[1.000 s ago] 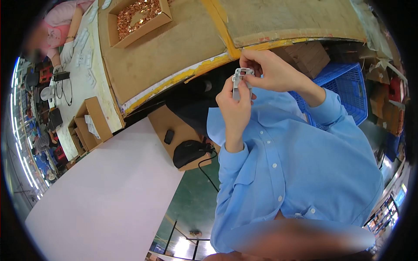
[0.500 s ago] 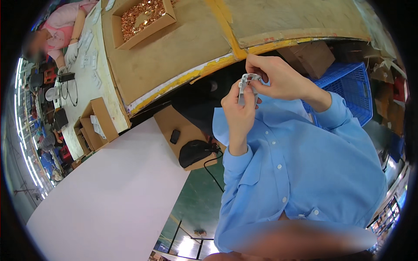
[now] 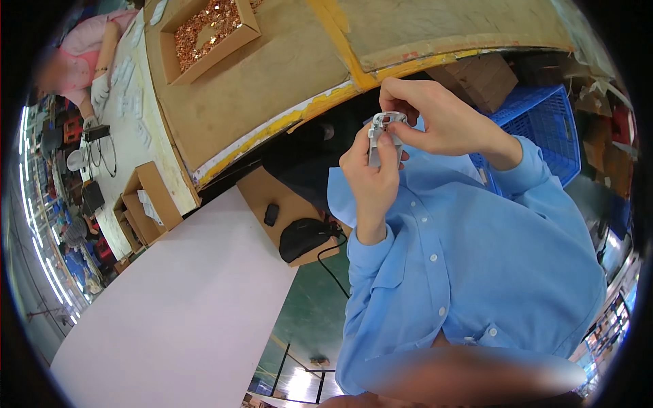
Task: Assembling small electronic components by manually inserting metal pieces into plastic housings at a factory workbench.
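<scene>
Between my two hands, near the bench's edge, is a small white and grey plastic housing (image 3: 374, 155) with an open, hollowed end. My left hand (image 3: 371, 178) is closed around its lower part, thumb pressed along the front. My right hand (image 3: 445, 121) has its fingers pinched at the housing's upper end, thumb against the rim. Whether a small part sits between those right fingertips is hidden. On the bench beyond, an open cardboard box (image 3: 246, 34) holds a heap of small copper-coloured metal pieces (image 3: 197, 37).
A blue plastic crate (image 3: 544, 122) and a cardboard carton (image 3: 476, 81) stand beyond my right arm. To the left are a large white board (image 3: 183, 299) and a small cardboard box (image 3: 160, 194). A gloved co-worker (image 3: 88, 54) is at the far-left table. A black pouch (image 3: 306, 239) lies on cardboard.
The view has shifted slightly, so the bench and boxes sit a little farther left and higher. Both hands keep their hold on the housing, the right fingers moving only slightly at its end.
</scene>
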Action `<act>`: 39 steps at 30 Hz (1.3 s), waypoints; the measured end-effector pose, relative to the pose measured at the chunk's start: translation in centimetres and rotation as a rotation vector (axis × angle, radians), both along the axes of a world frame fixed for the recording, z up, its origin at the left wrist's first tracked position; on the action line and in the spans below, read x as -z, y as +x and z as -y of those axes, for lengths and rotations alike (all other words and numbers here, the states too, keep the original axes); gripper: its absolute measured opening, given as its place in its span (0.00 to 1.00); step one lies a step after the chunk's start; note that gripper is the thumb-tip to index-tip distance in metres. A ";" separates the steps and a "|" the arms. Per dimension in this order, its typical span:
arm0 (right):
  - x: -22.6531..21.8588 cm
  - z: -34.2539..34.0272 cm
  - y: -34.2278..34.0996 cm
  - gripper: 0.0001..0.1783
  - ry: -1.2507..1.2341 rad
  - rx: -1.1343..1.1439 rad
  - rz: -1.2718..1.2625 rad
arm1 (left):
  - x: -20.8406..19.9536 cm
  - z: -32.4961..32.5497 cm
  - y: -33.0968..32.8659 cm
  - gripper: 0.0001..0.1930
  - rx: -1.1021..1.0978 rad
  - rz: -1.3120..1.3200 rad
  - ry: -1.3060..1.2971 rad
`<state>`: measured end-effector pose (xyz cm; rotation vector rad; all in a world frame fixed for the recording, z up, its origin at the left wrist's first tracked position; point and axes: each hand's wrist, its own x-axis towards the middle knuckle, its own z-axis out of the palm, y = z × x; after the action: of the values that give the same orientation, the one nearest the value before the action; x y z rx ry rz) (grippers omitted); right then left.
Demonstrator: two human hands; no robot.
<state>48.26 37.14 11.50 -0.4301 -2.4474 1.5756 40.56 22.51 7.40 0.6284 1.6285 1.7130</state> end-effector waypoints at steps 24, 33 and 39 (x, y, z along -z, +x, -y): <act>0.1 -0.1 -0.3 0.09 0.064 -0.046 0.044 | 0.2 0.3 0.4 0.11 -0.019 0.096 -0.004; 0.5 0.1 -0.5 0.09 0.119 -0.048 0.042 | 0.4 0.1 0.3 0.10 -0.043 0.099 -0.007; 0.8 0.2 -0.7 0.09 0.136 -0.046 0.009 | 0.6 0.1 0.2 0.10 -0.061 0.052 -0.007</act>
<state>47.60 36.95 10.74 -0.3616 -2.5692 1.4146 40.76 22.42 6.85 0.5317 1.6314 1.7519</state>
